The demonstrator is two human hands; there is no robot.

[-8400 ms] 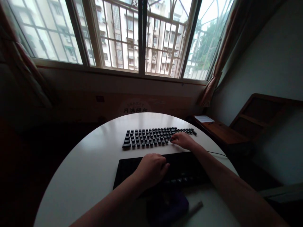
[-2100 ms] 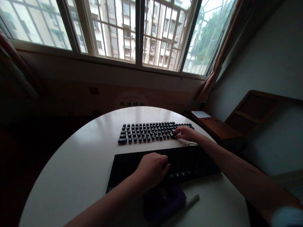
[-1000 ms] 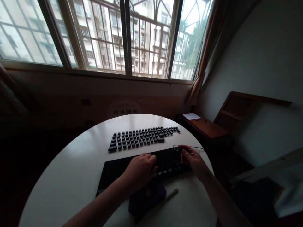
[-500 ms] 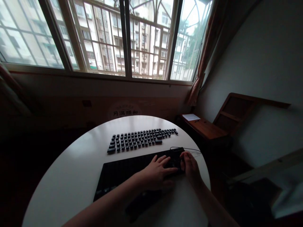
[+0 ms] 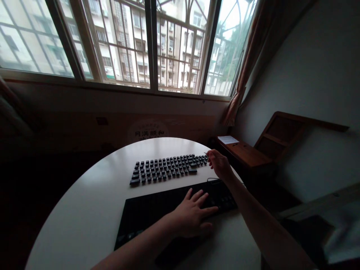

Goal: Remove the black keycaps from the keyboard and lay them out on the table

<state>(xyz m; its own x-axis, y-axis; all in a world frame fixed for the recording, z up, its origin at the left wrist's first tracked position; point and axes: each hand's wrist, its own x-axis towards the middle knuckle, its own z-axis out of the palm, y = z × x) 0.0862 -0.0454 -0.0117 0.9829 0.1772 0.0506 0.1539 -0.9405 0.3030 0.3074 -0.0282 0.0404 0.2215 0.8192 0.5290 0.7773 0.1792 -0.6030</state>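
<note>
My left hand (image 5: 194, 212) lies spread over the black keyboard (image 5: 149, 210), its fingers apart on the right half. Some keycaps show near the keyboard's right end, while much of its top looks bare and dark. Beyond it, loose black keycaps (image 5: 160, 170) stand in rows. My right hand (image 5: 219, 163) is at the right end of these rows, its fingers closed in a pinch. A thin wire piece, seemingly a keycap puller (image 5: 206, 153), pokes out at its fingertips. Whether a keycap is also in that hand is hidden.
The keyboard and keycaps are on a round white table (image 5: 75, 210). A cable (image 5: 212, 179) loops behind the keyboard. A dark object (image 5: 177, 251) lies beneath my left forearm. A wooden chair (image 5: 253, 155) bearing a sheet of paper (image 5: 228, 140) stands to the right, and a barred window is ahead.
My right hand went from the keycap rows to the keyboard's right end, then back to the rows' far right end. My left hand uncurled and spread out, shifting right.
</note>
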